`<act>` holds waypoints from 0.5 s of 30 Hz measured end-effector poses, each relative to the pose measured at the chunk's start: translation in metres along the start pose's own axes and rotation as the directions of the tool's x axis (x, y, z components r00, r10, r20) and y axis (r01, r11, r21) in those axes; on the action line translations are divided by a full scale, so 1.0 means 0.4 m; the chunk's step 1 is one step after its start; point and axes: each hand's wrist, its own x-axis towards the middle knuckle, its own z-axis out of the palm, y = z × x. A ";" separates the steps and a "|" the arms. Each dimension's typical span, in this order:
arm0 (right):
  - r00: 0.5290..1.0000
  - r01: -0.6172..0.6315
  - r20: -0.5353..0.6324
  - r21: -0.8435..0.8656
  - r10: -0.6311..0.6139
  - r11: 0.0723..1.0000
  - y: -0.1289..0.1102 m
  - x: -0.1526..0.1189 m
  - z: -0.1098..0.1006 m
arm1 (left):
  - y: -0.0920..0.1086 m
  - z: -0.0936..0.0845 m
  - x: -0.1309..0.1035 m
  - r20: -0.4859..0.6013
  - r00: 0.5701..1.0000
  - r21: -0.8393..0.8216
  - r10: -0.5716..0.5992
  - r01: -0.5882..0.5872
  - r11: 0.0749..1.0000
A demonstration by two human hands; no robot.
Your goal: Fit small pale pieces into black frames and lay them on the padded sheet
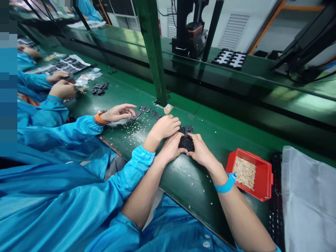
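Note:
Near the middle of the green table (181, 171), my left hand (172, 147) and my right hand (201, 148) close round the two sides of some black plastic parts (186, 142). A blue band circles my right wrist. Another black part (189, 129) lies just beyond my fingertips, touching or very near the held ones. A co-worker's hand (166, 126) reaches in right behind my left hand and hides part of the pieces there.
A red bin (266, 175) of small pale pieces stands at the right, beside a black tray (277, 203) and white sheeting (307, 196). Left of my hands are scattered pale bits (133, 131), black parts (155, 114) and co-workers' hands. A green post (153, 52) rises beyond.

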 end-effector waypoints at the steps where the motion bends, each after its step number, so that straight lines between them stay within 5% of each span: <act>1: 1.000 -0.003 0.001 -0.008 0.003 1.000 0.002 -0.001 0.001 | -0.001 0.000 0.003 0.024 1.000 0.002 0.018 -0.018 1.000; 9: 0.992 -0.116 0.025 -0.147 0.121 0.982 0.019 0.014 -0.001 | 0.022 0.004 -0.006 0.113 0.988 0.004 0.107 -0.108 0.994; 15: 0.997 -0.004 0.081 -0.151 0.017 0.988 -0.024 -0.024 -0.021 | 0.042 -0.010 -0.019 0.150 0.977 -0.071 0.153 -0.144 0.987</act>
